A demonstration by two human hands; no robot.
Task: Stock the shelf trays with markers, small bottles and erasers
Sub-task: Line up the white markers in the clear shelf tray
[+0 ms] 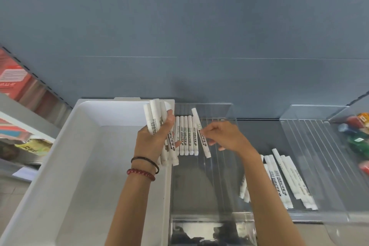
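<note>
left hand (157,138) grips bundle of white markers (154,115) over white bin (79,166) edge; right hand (222,136) pinches one tilted marker (204,144) in clear tray (199,189) beside row of markers (184,140); neighbouring clear tray (315,146) holds loose markers (287,179).

1. On your left wrist (144,167) you wear a thin black cord bracelet (146,160).
2. Beside it, farther from your left hand (157,138), sits a bracelet of round dark-red beads (140,173).
3. Your left forearm (129,205) and right forearm (265,195) are bare.

The colourful small bottles (357,132) blur at the right edge, and the right forearm (265,195) hides some loose markers (279,181)
</note>
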